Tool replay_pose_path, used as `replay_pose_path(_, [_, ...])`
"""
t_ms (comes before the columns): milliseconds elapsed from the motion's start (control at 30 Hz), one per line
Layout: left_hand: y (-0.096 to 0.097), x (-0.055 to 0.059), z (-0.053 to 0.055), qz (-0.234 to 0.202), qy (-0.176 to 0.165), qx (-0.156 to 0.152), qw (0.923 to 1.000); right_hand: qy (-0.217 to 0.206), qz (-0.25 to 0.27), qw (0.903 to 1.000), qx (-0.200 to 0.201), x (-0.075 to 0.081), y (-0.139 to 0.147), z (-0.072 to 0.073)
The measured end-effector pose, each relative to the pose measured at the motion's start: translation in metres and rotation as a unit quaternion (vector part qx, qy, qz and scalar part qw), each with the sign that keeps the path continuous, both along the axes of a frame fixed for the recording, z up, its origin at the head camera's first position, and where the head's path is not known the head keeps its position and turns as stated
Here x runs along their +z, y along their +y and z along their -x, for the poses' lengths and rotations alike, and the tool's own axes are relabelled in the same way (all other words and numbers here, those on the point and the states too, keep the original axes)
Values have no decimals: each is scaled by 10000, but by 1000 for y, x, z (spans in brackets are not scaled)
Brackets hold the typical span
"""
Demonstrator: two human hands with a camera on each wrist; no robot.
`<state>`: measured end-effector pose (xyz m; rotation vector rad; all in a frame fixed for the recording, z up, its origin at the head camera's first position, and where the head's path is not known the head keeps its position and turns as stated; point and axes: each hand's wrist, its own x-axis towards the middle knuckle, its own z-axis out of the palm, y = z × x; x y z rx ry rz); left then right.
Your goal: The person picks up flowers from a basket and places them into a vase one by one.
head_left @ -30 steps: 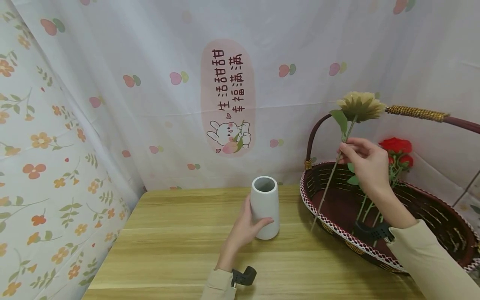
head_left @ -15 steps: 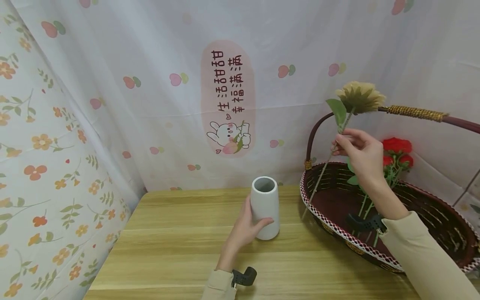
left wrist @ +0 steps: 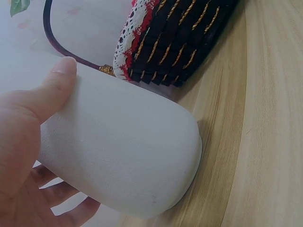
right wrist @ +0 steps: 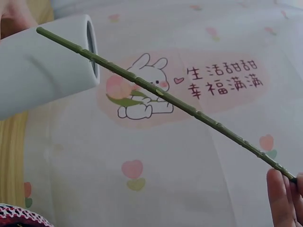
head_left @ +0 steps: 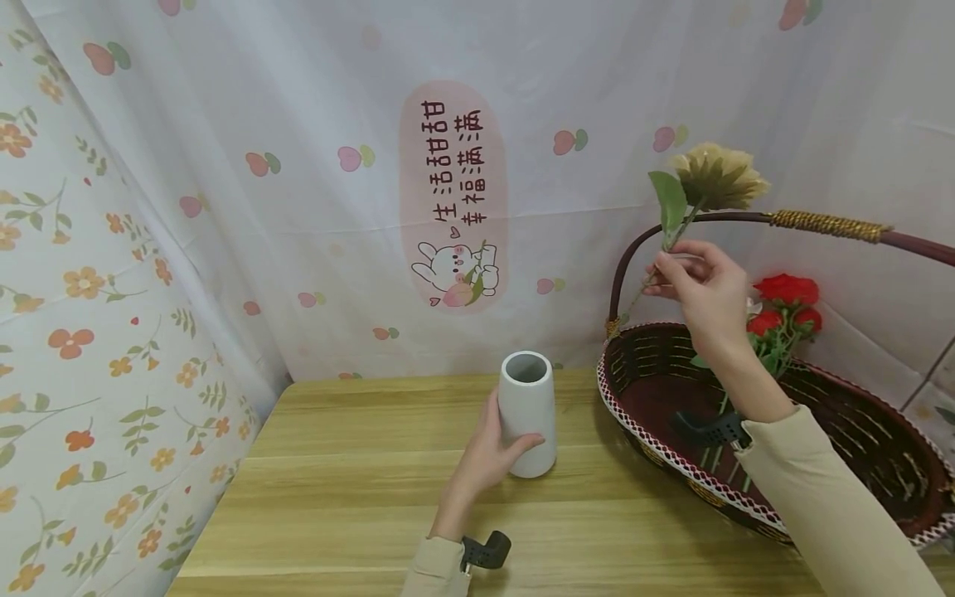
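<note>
Left fingers [left wrist: 81, 212] wrapped round vase [head_left: 527, 427], right fingers [right wrist: 279, 198] pinching flower [head_left: 716, 186] by its stem [right wrist: 161, 93]. Vase: plain matte white, round mouth [head_left: 526, 368] above left fingers. Flower: pale yellow layered bloom [head_left: 719, 170] above right fingers, thin knobbly green stem, one green leaf [head_left: 669, 201] just above those fingers.

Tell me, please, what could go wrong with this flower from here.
The right hand pinches the stem near the flower, so its long free end might swing and miss the vase. The vase could tip if bumped, though the left hand holds it. The leaf might catch on the basket handle, which looks close by.
</note>
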<state>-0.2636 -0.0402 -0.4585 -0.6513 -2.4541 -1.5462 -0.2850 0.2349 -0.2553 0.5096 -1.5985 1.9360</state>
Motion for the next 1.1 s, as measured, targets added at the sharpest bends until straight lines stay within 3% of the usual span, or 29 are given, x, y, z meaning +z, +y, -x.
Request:
replay_pose_path(333, [0,0,0,8,-68,18,10000,146,259,9996,12,9,-9,5])
replay_pose_path(767, [0,-2,3,10,122,14,9999,215,613,9978,139,19,-16,4])
replay_pose_path(1100, [0,-1,2,24,88,30,10000,104,350,9993,18,13,-28,8])
